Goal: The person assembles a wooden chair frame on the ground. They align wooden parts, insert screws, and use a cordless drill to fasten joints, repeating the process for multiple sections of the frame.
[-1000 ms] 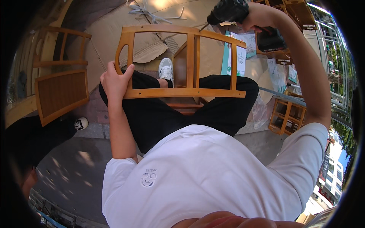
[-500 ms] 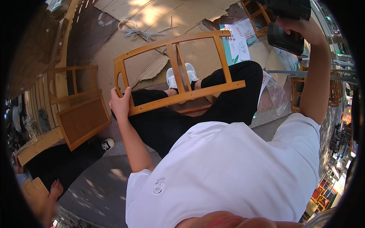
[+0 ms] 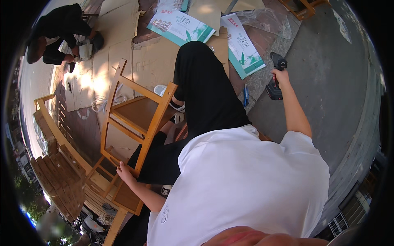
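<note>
My left hand (image 3: 126,172) grips the near end of a light-brown wooden frame (image 3: 156,129), its fingers closed on the corner. The frame has two long rails joined by crossbars and stands tilted beside my left leg. Out to my right, my right hand (image 3: 281,76) is wrapped around the handle of a black cordless drill (image 3: 278,61). The drill is held away from the frame, above the grey pavement. Partly behind the frame is a brown wooden panel (image 3: 137,112).
Flattened cardboard (image 3: 154,57) covers the ground ahead. Green-and-white printed cartons (image 3: 242,47), clear plastic wrap (image 3: 269,22) and a slim blue item (image 3: 246,95) lie toward the right. Brown flat boxes (image 3: 57,184) are stacked at left. Another person (image 3: 61,28) crouches at the far left.
My view has swung to the right. My right hand has brought the drill down from high up and out to the right side. The wooden frame, still in my left hand, now appears turned more upright.
</note>
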`<state>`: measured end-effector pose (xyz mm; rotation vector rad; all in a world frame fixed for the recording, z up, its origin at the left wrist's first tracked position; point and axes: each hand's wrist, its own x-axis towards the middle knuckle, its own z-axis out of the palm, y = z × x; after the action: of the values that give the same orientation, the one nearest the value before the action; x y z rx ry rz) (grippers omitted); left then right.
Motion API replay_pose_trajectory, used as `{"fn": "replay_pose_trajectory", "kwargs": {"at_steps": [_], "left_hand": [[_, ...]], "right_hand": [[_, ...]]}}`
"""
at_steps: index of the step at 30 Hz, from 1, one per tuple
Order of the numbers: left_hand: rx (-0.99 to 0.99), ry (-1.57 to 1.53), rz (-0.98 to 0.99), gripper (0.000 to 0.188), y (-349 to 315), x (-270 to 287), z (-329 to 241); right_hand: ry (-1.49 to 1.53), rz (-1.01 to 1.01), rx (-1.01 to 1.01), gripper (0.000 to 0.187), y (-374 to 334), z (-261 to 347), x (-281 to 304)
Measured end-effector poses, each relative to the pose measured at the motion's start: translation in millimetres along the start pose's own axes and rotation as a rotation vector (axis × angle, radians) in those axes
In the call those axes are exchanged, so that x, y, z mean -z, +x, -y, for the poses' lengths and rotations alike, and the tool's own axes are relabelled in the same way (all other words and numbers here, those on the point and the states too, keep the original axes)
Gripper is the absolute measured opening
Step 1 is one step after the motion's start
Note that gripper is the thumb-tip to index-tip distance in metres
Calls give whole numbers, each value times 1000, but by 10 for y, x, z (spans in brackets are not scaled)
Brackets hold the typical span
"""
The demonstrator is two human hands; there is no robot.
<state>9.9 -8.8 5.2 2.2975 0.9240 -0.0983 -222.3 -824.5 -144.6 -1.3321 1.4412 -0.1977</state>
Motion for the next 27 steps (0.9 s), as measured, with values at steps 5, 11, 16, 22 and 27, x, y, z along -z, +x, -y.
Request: {"fn": "replay_pose_trajectory", "kwargs": {"at_steps": [5,11,16,22,27], "left_hand": [[85,13,-24,71,-60,-69,-222],[19,-18,-21,67,-116,-8,-318],[-31,-11,15,54,-204,-108,-783],[-63,-33,-106,62,-327,-17,-211],[-124,-90,-136,71,-300,-111,-173]], "right_hand": [[395,-233,64,14,931,-902,-166],[539,-531,26,58,1170,-1734,-878],[340,-772,-30,49,1230,-2275,-1044],[69,-62,-550,53,727,-1442,-851],[-472,450,646,37,-334,9,-1238]]}}
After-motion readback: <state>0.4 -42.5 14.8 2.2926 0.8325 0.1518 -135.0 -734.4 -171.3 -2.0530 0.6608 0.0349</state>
